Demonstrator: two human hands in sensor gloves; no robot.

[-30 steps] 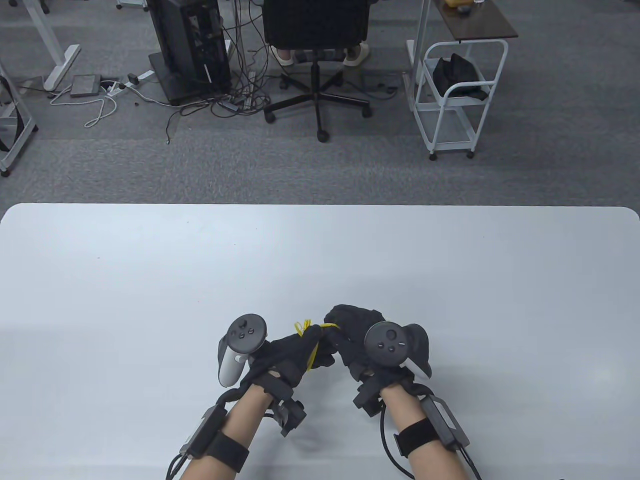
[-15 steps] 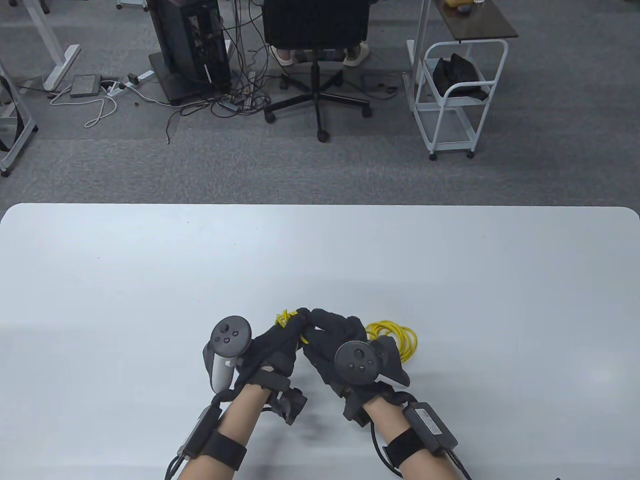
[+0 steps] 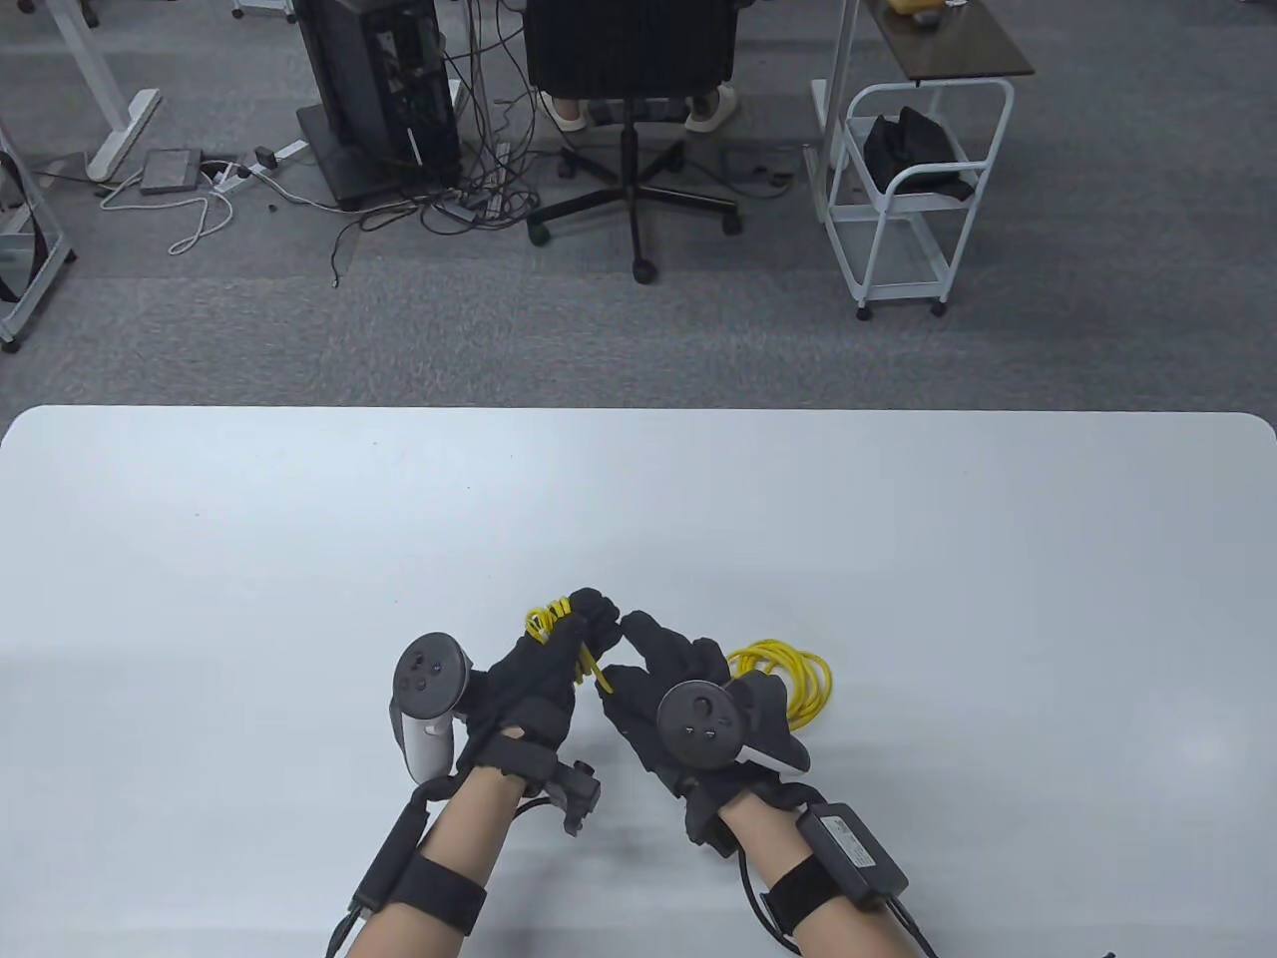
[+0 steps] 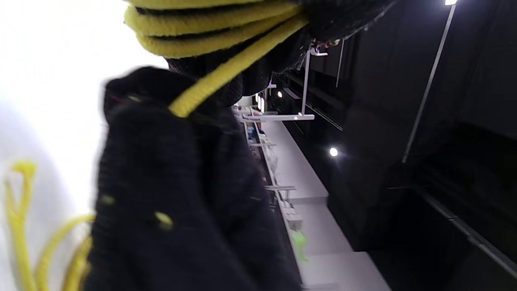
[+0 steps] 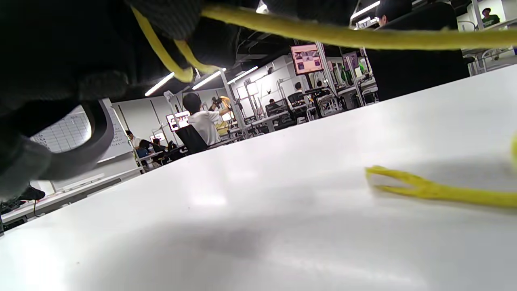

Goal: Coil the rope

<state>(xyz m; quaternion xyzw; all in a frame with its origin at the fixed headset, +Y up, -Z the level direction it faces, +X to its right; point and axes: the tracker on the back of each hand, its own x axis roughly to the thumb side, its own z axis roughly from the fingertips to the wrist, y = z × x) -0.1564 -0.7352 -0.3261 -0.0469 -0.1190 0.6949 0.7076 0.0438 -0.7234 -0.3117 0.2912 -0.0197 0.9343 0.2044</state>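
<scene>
Gripping several turns of thin yellow rope [image 3: 552, 617] in black-gloved left hand [image 3: 534, 689]; pinching a strand with right hand [image 3: 663, 689]; loose loops lying near white tabletop's [image 3: 299, 559] near edge.

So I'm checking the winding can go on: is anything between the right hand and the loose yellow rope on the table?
Nothing visible is. The loose loops of the yellow rope lie on the table right beside the right hand, which already pinches the strand running to the left hand, where several turns are wound.
</scene>
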